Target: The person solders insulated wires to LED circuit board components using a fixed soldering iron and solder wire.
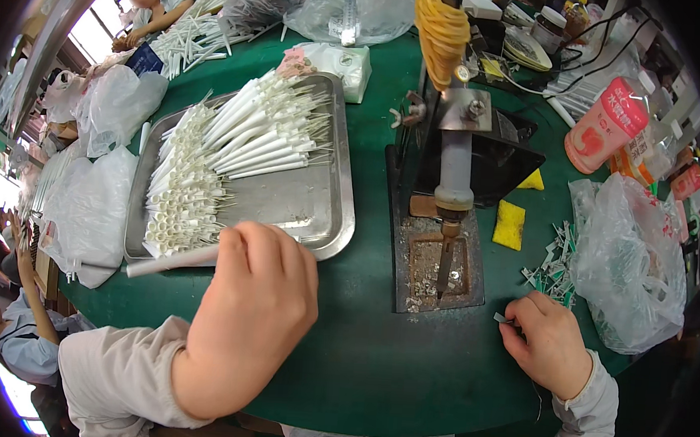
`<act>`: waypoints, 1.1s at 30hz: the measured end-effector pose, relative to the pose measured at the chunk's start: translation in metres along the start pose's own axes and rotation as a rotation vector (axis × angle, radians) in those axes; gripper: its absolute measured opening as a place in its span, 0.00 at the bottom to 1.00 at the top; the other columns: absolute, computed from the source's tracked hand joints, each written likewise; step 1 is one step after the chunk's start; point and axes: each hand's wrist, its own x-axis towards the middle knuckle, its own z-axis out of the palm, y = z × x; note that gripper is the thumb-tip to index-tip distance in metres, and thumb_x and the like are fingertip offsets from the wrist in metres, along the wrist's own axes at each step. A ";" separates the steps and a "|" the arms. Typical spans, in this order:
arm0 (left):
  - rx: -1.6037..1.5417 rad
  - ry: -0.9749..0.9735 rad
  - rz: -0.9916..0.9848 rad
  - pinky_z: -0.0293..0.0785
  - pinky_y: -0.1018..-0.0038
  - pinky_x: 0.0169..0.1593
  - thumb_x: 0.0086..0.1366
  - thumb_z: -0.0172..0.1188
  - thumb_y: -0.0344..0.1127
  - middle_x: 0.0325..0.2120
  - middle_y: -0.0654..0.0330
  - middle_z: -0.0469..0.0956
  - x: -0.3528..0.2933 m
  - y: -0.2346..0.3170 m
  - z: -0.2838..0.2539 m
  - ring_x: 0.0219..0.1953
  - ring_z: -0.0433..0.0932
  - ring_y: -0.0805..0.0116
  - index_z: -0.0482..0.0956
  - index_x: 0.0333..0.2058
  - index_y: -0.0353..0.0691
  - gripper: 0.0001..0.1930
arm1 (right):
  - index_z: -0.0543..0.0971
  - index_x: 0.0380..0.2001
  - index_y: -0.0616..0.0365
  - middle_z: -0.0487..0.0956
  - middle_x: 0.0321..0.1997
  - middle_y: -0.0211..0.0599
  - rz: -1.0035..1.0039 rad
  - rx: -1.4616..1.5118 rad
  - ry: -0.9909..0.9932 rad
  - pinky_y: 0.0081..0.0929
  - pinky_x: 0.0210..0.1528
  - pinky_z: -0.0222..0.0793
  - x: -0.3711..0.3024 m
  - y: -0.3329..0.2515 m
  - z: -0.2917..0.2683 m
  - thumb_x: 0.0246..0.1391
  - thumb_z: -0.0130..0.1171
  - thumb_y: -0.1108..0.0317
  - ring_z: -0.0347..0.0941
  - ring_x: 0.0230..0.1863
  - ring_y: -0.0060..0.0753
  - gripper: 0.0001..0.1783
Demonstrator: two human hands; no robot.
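My left hand (256,305) is closed around a white tube (172,262), held over the near edge of a metal tray (286,207). In the tray lie bundles of white tubes (251,128) with thin wires at their ends, some showing open round ends toward the near left. Thumb and fingers of my right hand (547,339) pinch a small flat grey strip (503,317). Just beyond it is a pile of small green-and-silver pieces (554,263). Between my hands a soldering iron (452,201) hangs tip down in a black stand, over a base plate with solder specks (434,292).
Yellow sponges (509,225) lie right of the stand. A plastic bag (632,264) and a pink-labelled bottle (604,126) stand farther right. Yellow wire (441,40) hangs above the stand. Plastic bags (94,211) line the left edge. Other people (158,6) sit at the left.
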 end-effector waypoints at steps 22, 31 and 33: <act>-0.854 0.789 0.473 0.82 0.73 0.35 0.52 0.62 0.30 0.32 0.56 0.70 0.002 0.051 -0.005 0.31 0.79 0.62 0.69 0.45 0.46 0.21 | 0.77 0.40 0.58 0.76 0.21 0.28 -0.049 1.007 -0.378 0.21 0.26 0.67 0.036 -0.048 0.031 0.51 0.64 0.72 0.71 0.22 0.18 0.12; -0.950 0.787 0.452 0.81 0.72 0.39 0.52 0.62 0.31 0.38 0.52 0.74 -0.007 0.041 -0.009 0.35 0.79 0.59 0.71 0.43 0.43 0.18 | 0.78 0.33 0.59 0.74 0.18 0.24 -0.034 1.071 -0.286 0.17 0.22 0.62 0.033 -0.049 0.028 0.53 0.65 0.71 0.66 0.20 0.12 0.07; -1.089 0.597 0.325 0.80 0.68 0.41 0.52 0.64 0.35 0.40 0.50 0.75 -0.013 0.019 -0.013 0.39 0.79 0.56 0.74 0.43 0.41 0.19 | 0.78 0.33 0.60 0.74 0.18 0.25 0.022 0.974 -0.325 0.17 0.21 0.61 0.030 -0.045 0.018 0.53 0.64 0.71 0.66 0.20 0.12 0.06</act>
